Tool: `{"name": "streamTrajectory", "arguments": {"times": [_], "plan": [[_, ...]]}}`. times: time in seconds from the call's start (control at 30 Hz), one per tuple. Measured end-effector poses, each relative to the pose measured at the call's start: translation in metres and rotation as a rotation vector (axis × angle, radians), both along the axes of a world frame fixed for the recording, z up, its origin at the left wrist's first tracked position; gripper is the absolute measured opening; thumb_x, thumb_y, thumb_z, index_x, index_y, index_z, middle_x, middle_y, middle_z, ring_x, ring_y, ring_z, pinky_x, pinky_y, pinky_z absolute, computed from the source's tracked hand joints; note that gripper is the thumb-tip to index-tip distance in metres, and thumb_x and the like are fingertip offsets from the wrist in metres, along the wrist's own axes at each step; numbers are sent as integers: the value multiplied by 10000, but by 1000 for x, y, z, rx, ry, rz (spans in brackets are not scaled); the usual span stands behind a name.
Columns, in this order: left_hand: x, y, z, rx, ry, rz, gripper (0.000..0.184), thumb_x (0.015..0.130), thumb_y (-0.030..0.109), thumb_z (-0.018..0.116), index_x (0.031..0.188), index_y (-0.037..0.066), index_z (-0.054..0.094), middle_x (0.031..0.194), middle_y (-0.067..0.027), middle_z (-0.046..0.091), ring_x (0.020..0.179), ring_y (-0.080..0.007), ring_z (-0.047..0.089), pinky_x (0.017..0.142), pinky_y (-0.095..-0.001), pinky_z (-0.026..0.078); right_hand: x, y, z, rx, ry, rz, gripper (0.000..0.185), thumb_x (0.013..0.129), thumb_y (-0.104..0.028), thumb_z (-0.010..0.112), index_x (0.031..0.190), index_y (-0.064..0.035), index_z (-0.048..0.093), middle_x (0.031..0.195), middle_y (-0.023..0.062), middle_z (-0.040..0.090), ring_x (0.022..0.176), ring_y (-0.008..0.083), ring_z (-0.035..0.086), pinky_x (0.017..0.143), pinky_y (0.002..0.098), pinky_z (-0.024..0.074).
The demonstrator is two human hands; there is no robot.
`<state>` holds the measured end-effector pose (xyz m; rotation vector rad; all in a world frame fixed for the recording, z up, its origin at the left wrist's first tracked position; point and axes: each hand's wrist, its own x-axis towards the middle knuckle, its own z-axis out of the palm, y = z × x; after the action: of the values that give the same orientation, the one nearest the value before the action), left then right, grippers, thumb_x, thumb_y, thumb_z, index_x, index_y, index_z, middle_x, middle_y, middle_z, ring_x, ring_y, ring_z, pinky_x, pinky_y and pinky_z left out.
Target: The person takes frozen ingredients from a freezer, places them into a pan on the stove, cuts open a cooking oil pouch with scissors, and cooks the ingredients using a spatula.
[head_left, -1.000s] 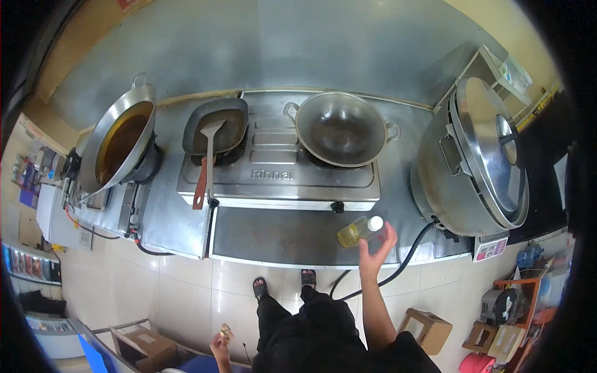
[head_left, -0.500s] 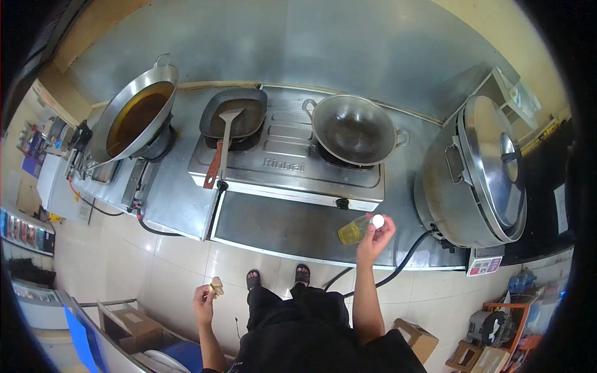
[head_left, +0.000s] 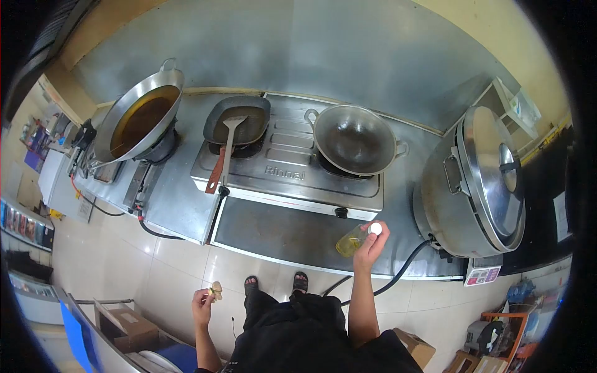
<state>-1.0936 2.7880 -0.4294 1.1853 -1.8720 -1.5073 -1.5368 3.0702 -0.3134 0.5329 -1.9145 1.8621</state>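
My right hand (head_left: 372, 246) is closed round the upper part of a clear bottle (head_left: 349, 242) with a white cap and yellow liquid inside, over the counter's front edge area. My left hand (head_left: 202, 299) pinches a small pale beige item (head_left: 215, 290) above the floor; what it is I cannot make out. Behind the bottle stands a two-burner stove (head_left: 286, 173). An empty two-handled wok (head_left: 354, 140) sits on its right burner. On the left burner is a square dark pan (head_left: 237, 118) with a metal spatula (head_left: 228, 146) resting across it.
A large wok (head_left: 140, 115) of dark oil stands at the left. To the right is a big lidded metal pot (head_left: 460, 180). A black hose (head_left: 404, 270) hangs over the counter's front edge. Cardboard boxes (head_left: 413, 348) lie on the floor.
My right hand has gone from open beside the bottle to closed round it. My left hand, still pinching the pale item, has come up and left. The view has shifted slightly.
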Motion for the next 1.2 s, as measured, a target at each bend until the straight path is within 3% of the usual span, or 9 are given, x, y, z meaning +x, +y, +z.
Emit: {"name": "streamTrajectory", "arguments": {"times": [0.07,0.17,0.27,0.57,0.77,0.87,1.07,1.2], "plan": [[4,-1,0,-3,-1,-2,157,863,11,682,1016,9,649,1037,-74,590,837,-154,623,731,-277,530,6,3,20,30,-102,17,401,1023,-380,440,1194,-18,436,994,110,562,889,179,534,831,323,435],[5,-1,6,12,-9,18,155,859,10,685,1011,12,650,1040,-72,586,839,-154,623,724,-273,529,14,-8,10,-148,-121,-22,428,1015,-399,464,1211,-19,443,1010,117,573,907,185,548,881,330,434],[3,0,13,34,-5,3,153,858,9,685,1006,11,647,1039,-73,582,846,-153,622,721,-273,531,17,-5,-10,-109,-71,-25,467,1005,-428,479,1223,-16,449,999,115,574,914,190,558,909,342,435],[-2,-3,24,-67,-61,-89,149,866,4,676,1009,16,636,1037,-75,589,852,-156,626,710,-266,533,11,2,-12,-138,-6,12,535,986,-480,490,1202,9,468,947,109,568,857,183,561,784,322,460],[-4,-2,27,-45,-61,-74,145,864,-4,674,1002,17,635,1034,-73,589,844,-157,630,716,-269,531,9,6,7,-116,-122,48,433,990,-375,536,1184,7,474,958,114,581,891,191,567,825,329,465],[1,-1,23,-48,-87,-71,142,863,0,678,998,16,637,1036,-73,588,842,-160,632,723,-270,529,13,-8,14,-261,-64,28,380,980,-322,565,1161,1,481,975,113,592,908,182,569,844,321,464],[12,-1,13,-41,-131,-78,156,856,-4,681,1008,14,649,1044,-72,586,843,-163,631,737,-272,530,19,-7,-13,-194,-41,14,429,976,-389,562,1140,0,490,967,106,600,870,170,576,790,298,477],[12,0,15,-21,-114,-86,162,854,-2,683,1012,14,650,1044,-74,586,845,-169,635,736,-272,533,19,-5,-4,-83,-41,29,521,982,-506,479,1117,-4,494,934,100,581,845,173,555,790,316,458]]}}
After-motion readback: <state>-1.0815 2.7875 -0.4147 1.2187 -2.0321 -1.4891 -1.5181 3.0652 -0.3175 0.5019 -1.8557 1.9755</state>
